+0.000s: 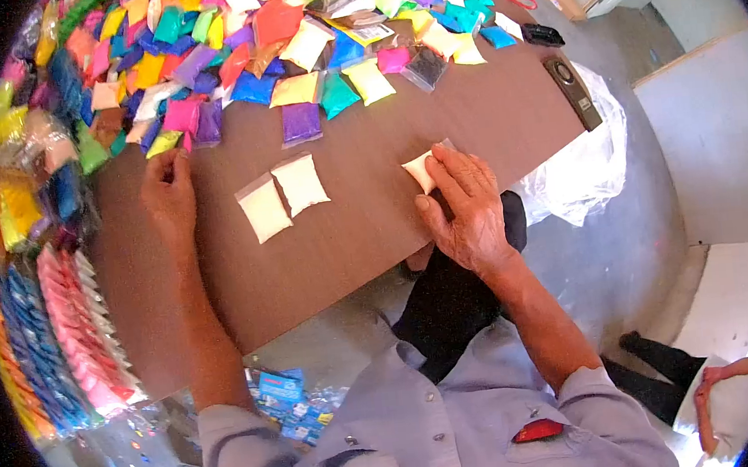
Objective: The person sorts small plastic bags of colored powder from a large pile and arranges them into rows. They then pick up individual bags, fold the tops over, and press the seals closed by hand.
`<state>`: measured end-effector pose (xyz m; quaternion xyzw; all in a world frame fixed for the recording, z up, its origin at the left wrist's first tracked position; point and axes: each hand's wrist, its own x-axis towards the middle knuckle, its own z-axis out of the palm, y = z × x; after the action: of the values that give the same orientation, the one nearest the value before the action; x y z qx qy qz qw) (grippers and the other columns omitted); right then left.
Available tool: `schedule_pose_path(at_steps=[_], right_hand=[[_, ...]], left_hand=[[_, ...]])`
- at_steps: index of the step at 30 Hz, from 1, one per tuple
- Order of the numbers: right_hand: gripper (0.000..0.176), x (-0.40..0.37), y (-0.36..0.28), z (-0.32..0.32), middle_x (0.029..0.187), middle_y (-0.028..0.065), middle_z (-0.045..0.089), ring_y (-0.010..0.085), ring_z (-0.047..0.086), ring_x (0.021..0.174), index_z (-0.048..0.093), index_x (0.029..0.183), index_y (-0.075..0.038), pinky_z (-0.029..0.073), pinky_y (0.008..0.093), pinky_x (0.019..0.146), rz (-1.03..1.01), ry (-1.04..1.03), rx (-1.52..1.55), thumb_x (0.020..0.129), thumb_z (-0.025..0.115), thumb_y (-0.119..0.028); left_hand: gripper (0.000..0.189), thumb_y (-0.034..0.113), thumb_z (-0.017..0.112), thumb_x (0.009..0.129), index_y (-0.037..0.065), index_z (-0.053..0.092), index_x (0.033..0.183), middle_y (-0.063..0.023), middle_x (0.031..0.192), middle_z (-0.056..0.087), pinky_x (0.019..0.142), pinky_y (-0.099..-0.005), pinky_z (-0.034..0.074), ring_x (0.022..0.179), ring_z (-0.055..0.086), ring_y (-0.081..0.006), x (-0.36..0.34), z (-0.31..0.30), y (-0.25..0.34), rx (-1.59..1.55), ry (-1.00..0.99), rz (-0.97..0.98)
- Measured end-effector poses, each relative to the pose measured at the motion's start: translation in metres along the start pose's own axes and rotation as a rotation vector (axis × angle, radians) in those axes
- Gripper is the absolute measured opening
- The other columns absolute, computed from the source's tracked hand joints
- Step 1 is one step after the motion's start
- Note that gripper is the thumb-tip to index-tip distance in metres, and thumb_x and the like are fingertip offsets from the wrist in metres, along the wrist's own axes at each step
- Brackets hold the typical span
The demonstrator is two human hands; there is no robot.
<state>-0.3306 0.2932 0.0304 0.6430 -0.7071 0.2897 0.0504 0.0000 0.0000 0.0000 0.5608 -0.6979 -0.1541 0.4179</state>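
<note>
My right hand (465, 203) is on a small clear bag with white filling (420, 172), its fingers over the bag and its thumb along the near edge. Two more white-filled bags, a left one (263, 209) and a right one (301, 184), lie side by side on the brown table (363, 208) between my hands. At the near edge of the pile, my left hand (168, 191) has its fingers curled together. Its fingertips meet a yellow bag (163, 143); whether they grip it is hidden.
A large heap of colourful small bags (286, 45) covers the far side. Rows of overlapping bags (84, 330) stand at the left. A black device (572, 93) lies near the right edge, with clear plastic (581, 162) beyond. Another person (726, 398) is at lower right.
</note>
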Motion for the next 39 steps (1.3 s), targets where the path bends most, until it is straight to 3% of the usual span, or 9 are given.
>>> schedule_pose_path(at_steps=[3, 8, 12, 15, 18, 24, 27, 33, 39], right_hand=[[0.055, 0.009, -0.005, 0.001, 0.142, 0.0223, 0.058, 0.0392, 0.055, 0.132, 0.063, 0.132, 0.003, 0.037, 0.0541, 0.114, -0.022, -0.009, -0.023, 0.086, 0.076, -0.025], [0.055, -0.003, -0.023, -0.003, 0.142, 0.0248, 0.058, 0.0404, 0.055, 0.132, 0.062, 0.132, 0.005, 0.037, 0.0545, 0.113, 0.025, 0.102, -0.049, 0.086, 0.075, -0.024], [0.056, -0.009, -0.025, -0.004, 0.142, 0.0243, 0.058, 0.0402, 0.055, 0.131, 0.061, 0.133, 0.005, 0.037, 0.0547, 0.113, 0.053, 0.009, -0.087, 0.087, 0.074, -0.024], [0.049, -0.003, -0.017, -0.009, 0.136, 0.0232, 0.062, 0.0393, 0.06, 0.125, 0.066, 0.128, 0.005, 0.043, 0.0517, 0.109, 0.057, 0.004, -0.092, 0.086, 0.075, -0.02], [0.031, 0.006, -0.005, -0.009, 0.122, 0.0197, 0.071, 0.0367, 0.068, 0.108, 0.074, 0.111, 0.003, 0.052, 0.0448, 0.099, 0.081, 0.072, 0.058, 0.083, 0.078, -0.01], [0.033, 0.001, -0.009, -0.008, 0.122, 0.0192, 0.071, 0.0359, 0.068, 0.112, 0.074, 0.112, 0.004, 0.051, 0.045, 0.101, 0.034, 0.071, 0.01, 0.082, 0.078, -0.011], [0.036, 0.008, -0.008, -0.01, 0.125, 0.0187, 0.07, 0.0348, 0.066, 0.116, 0.073, 0.113, 0.003, 0.049, 0.0455, 0.104, 0.032, 0.069, 0.044, 0.082, 0.079, -0.013], [0.045, 0.011, -0.019, -0.028, 0.13, 0.0183, 0.067, 0.034, 0.065, 0.119, 0.071, 0.121, 0.002, 0.044, 0.049, 0.108, 0.091, 0.02, -0.078, 0.084, 0.079, -0.021], [0.046, 0.011, -0.019, -0.014, 0.13, 0.018, 0.067, 0.0341, 0.065, 0.118, 0.07, 0.121, 0.002, 0.047, 0.0497, 0.105, 0.028, -0.019, -0.095, 0.083, 0.08, -0.023]], left_hand=[[0.02, 0.019, 0.073, 0.096, 0.001, 0.074, 0.105, -0.0088, 0.093, 0.074, 0.079, -0.031, 0.053, 0.086, 0.068, -0.0144, 0.004, -0.004, 0.001, -0.219, -0.031, -0.068], [0.021, 0.019, 0.072, 0.097, 0.0, 0.072, 0.105, -0.0079, 0.093, 0.074, 0.079, -0.0305, 0.053, 0.086, 0.067, -0.0136, -0.004, -0.005, 0.012, -0.074, -0.072, 0.033], [0.019, 0.017, 0.07, 0.096, 0.0, 0.072, 0.103, -0.0076, 0.087, 0.074, 0.073, -0.0306, 0.053, 0.079, 0.066, -0.0132, -0.006, -0.006, 0.02, -0.04, -0.034, 0.05], [0.019, 0.018, 0.07, 0.096, 0.0, 0.073, 0.103, -0.0079, 0.088, 0.074, 0.074, -0.0308, 0.053, 0.08, 0.067, -0.0142, -0.006, -0.006, 0.022, 0.012, -0.018, 0.03], [0.02, 0.018, 0.071, 0.096, 0.0, 0.073, 0.104, -0.0085, 0.088, 0.074, 0.075, -0.0309, 0.053, 0.081, 0.068, -0.0151, -0.006, -0.007, 0.023, -0.006, -0.04, 0.019], [0.021, 0.018, 0.072, 0.096, -0.001, 0.073, 0.105, -0.0077, 0.088, 0.073, 0.073, -0.0295, 0.052, 0.08, 0.065, -0.0126, -0.004, -0.005, 0.018, -0.01, -0.012, 0.042], [0.022, 0.018, 0.072, 0.098, 0.0, 0.073, 0.108, -0.0086, 0.095, 0.075, 0.079, -0.0306, 0.053, 0.086, 0.067, -0.0139, -0.003, -0.006, 0.02, -0.027, -0.071, -0.016], [0.021, 0.018, 0.071, 0.097, -0.002, 0.072, 0.105, -0.0073, 0.088, 0.073, 0.074, -0.0295, 0.052, 0.08, 0.065, -0.0124, -0.007, -0.011, 0.027, -0.028, -0.049, 0.003], [0.021, 0.018, 0.07, 0.097, -0.002, 0.072, 0.105, -0.0068, 0.088, 0.073, 0.075, -0.0291, 0.052, 0.081, 0.065, -0.0116, -0.005, -0.009, 0.023, -0.031, -0.045, 0.017]])
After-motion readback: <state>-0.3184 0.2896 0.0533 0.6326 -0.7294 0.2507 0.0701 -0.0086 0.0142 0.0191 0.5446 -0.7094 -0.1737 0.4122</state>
